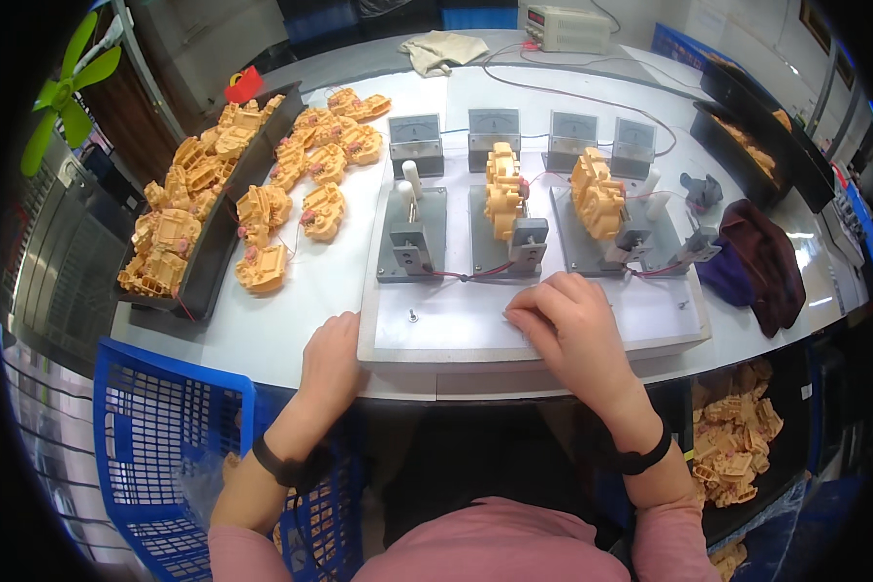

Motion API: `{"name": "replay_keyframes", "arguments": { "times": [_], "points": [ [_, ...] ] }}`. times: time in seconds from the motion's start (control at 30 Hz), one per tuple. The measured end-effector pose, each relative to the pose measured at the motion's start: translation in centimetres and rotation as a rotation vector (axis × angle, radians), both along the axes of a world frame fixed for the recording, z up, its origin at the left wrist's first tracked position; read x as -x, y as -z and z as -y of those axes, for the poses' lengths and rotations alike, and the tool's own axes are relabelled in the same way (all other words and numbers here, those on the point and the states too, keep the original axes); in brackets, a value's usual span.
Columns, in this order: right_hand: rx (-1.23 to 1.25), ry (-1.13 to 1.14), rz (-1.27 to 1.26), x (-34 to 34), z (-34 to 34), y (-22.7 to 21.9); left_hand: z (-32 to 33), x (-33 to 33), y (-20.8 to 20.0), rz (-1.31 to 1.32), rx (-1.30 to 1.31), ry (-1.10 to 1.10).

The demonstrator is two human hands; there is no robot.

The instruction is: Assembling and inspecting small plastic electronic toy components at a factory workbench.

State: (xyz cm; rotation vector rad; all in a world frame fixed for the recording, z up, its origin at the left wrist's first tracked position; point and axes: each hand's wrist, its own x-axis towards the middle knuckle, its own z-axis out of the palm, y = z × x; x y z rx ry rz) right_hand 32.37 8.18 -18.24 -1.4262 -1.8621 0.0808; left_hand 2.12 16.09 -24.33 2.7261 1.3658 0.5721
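My left hand rests at the table's front edge, against the left side of a white test board. Its fingers are curled together, and what they may hold is hidden. Low over the board's front part is my right hand, thumb and fingertips drawn together with nothing visible between them. Behind it, one yellow plastic gearbox sits on the middle grey fixture. Another yellow gearbox is mounted on the fixture to its right. The left fixture carries only white posts.
Several panel meters line the board's back. Loose gearboxes lie left, beside a full black tray. Dark cloth and black bins are at right. A blue basket stands below left; a power supply stands behind.
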Motion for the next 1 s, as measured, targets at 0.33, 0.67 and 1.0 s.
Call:
{"name": "replay_keyframes", "arguments": {
  "times": [0.33,0.67,1.0],
  "points": [
    [0.046,0.022,-0.067,0.42,-0.28,-0.29,-0.19,0.36,0.18,-0.020,-0.027,0.020],
    [0.034,0.036,-0.052,0.53,0.01,-0.27,-0.05,0.04,-0.09,-0.047,-0.044,0.009],
    [0.035,0.029,-0.063,0.42,0.00,-0.14,-0.09,0.07,0.06,-0.067,-0.035,-0.005]
  ]
}}
